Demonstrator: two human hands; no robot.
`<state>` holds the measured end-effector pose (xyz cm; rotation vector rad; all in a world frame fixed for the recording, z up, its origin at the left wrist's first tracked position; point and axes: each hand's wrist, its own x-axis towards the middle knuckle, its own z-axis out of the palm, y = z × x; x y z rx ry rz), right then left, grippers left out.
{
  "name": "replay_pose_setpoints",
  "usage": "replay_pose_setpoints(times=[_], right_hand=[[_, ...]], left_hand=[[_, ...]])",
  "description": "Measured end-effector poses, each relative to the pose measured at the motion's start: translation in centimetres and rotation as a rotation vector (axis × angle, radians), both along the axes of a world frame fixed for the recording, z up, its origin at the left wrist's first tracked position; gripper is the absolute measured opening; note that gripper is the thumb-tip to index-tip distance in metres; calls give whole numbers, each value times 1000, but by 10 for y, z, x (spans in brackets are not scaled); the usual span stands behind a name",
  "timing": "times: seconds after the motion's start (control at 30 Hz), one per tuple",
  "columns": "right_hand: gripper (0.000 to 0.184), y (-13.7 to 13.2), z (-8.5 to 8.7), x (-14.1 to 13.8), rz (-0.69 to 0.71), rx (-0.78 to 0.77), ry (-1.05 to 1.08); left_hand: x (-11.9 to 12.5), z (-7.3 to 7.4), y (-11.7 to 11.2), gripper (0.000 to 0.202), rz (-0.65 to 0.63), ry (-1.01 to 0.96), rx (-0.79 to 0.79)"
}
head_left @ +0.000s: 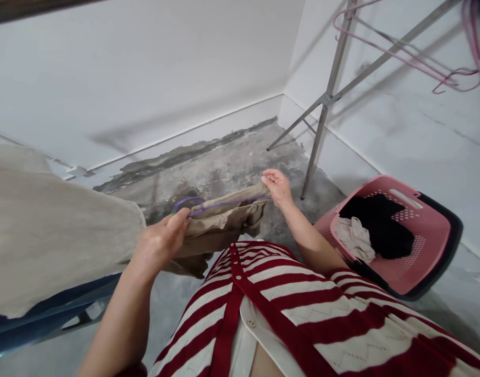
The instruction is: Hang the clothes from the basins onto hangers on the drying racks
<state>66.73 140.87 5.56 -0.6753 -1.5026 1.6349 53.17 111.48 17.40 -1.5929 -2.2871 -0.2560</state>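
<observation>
A tan garment (224, 215) hangs creased between my two hands, in front of my body. Along its upper edge runs a thin purple clothes hanger (240, 201), whose curved hook end shows near my left hand. My left hand (166, 234) is closed on the hanger and the near end of the cloth. At the other end, my right hand (278, 187) pinches the garment's corner between thumb and fingers. Folds hide the garment's lower part, so its exact kind cannot be made out.
To the right stands a pink laundry basket (430, 230) with black cloth (381, 222) and pale cloth (353, 238) inside. A metal drying rack (326, 99) leans near the wall, with pink hangers (397, 52) above. Large beige cloth (59, 225) hangs at left.
</observation>
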Motion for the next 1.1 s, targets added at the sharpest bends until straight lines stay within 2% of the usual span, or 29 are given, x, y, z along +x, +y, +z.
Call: replay_pose_setpoints(times=[0.1, 0.17, 0.23, 0.3, 0.33, 0.37, 0.43, 0.47, 0.5, 0.53, 0.63, 0.67, 0.7, 0.77, 0.83, 0.9, 0.93, 1.03, 1.07, 1.1], right_hand=[[22, 3, 15, 2, -1, 164, -43], [20, -3, 24, 2, 2, 235, -84], [19, -19, 29, 0, -25, 248, -101], [19, -43, 31, 2, -26, 264, -96], [19, -57, 32, 5, 39, 305, -89], [19, -69, 33, 10, 167, 372, -78], [18, -84, 39, 22, 521, 540, -39], [18, -85, 43, 30, 651, 608, -7], [19, -82, 49, 37, 683, 650, 28], [20, -73, 54, 44, 607, 662, 57], [31, -27, 67, 54, 176, 568, 82], [40, -11, 68, 53, 131, 523, 68], [49, 4, 67, 50, 158, 477, 51], [58, 24, 60, 38, 373, 373, -11], [45, 30, 48, 25, 605, 285, -91], [23, 27, 37, 18, 677, 234, -164], [17, 24, 34, 17, 619, 226, -180], [12, 21, 36, 29, 233, 286, -106], [11, 21, 40, 36, 151, 340, -60], [10, 20, 45, 44, 135, 402, -32]], left_hand=[[-1, -3, 2, 28, 109, 119, -45], [-1, -5, 6, 30, 233, 163, 26], [-1, -12, 11, 31, 334, 191, 117], [-1, -22, 16, 30, 369, 184, 192], [-1, -28, 18, 29, 376, 166, 225], [-1, -33, 18, 28, 376, 141, 261], [-4, -42, 16, 27, 367, 83, 360], [-7, -44, 12, 26, 355, 51, 421], [-10, -44, 8, 25, 339, 22, 494], [-13, -43, 2, 25, 318, -7, 555], [-21, -33, -15, 24, 267, -45, 673], [-23, -29, -19, 23, 254, -47, 681], [-24, -24, -22, 22, 242, -45, 682], [-26, -15, -25, 20, 199, -35, 669], [-28, -6, -27, 19, 144, -22, 641], [-31, 2, -29, 21, 127, -4, 601], [-33, 4, -30, 22, 144, 9, 567], [-39, 4, -36, 26, 267, 57, 447], [-41, 1, -37, 27, 308, 68, 432], [-42, -3, -36, 27, 340, 83, 453]])
